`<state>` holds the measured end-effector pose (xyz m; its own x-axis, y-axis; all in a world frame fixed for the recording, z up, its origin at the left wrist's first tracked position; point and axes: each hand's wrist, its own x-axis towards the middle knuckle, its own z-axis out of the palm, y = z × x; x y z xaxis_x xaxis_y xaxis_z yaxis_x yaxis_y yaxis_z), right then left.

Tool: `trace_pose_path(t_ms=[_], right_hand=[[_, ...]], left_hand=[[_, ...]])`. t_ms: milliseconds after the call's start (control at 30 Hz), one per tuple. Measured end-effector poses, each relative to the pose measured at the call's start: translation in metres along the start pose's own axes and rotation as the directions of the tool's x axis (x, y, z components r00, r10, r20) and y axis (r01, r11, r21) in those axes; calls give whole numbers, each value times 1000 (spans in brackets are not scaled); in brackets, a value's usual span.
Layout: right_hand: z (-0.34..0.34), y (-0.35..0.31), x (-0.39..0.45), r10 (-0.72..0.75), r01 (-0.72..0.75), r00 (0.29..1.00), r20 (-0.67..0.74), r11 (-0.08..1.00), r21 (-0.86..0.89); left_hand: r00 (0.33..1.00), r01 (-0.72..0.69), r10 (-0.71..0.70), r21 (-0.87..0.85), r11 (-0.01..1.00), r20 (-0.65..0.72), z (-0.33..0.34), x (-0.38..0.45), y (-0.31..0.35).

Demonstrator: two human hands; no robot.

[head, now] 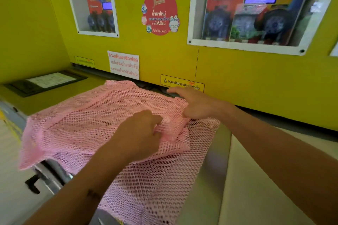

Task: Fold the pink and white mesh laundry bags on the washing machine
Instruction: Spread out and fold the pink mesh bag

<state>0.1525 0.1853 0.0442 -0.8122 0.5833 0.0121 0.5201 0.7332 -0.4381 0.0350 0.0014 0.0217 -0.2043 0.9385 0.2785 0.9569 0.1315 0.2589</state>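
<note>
A pink mesh laundry bag (82, 126) lies spread over the top of the washing machine (217, 151), its near part hanging down over the front edge. My left hand (139, 133) pinches a bunched fold of the pink mesh near the bag's middle. My right hand (193, 104) grips the mesh at the bag's far right corner, with the index finger stretched out to the left. No white bag can be made out.
A yellow wall (237, 78) with stickers and two framed windows rises right behind the machine. A black-framed notice (45, 82) lies on the yellow top to the left. A dark door handle (33, 182) juts out below the bag's left edge.
</note>
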Motion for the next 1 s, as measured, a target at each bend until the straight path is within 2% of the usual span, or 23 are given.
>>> trace_pose_path(t_ms=[100,167,233,300,400,500,567,667,767,833,933,1000], right_hand=[[8,3,-1,-2,19,987,159,994,-109],[16,12,1,13,11,992,124,980,-198],[15,18,0,31,-21,998,57,984,-175],[9,19,-4,54,-40,994,91,988,-146],[6,18,-11,52,-16,990,134,967,-253],[13,26,-9,8,3,999,42,963,-268],[14,33,-9,30,-39,999,-45,977,-208],[8,40,-14,56,-74,983,-174,992,-101],[-4,46,-19,70,-88,949,-306,995,-45],[-10,50,-22,65,-75,927,-370,997,-14],[-12,59,-23,46,-51,900,-434,999,1],[-10,64,-23,39,-79,932,-359,992,-99]], left_hand=[[994,79,-67,143,987,-92,4,-3,7],[985,144,-124,170,975,-121,7,-4,7],[977,190,-177,104,976,-120,6,-4,8],[974,213,-212,7,977,-80,6,-4,12],[973,230,-227,-105,968,39,11,-3,22],[945,304,-304,21,953,123,24,3,33],[939,337,-340,50,940,46,33,11,37],[942,303,-312,-87,949,-125,34,17,40],[912,247,-345,-375,893,-223,24,16,37],[887,207,-396,-563,800,-237,13,15,32],[872,167,-434,-694,700,-228,-1,12,20],[885,153,-428,-754,639,-183,-12,6,12]])
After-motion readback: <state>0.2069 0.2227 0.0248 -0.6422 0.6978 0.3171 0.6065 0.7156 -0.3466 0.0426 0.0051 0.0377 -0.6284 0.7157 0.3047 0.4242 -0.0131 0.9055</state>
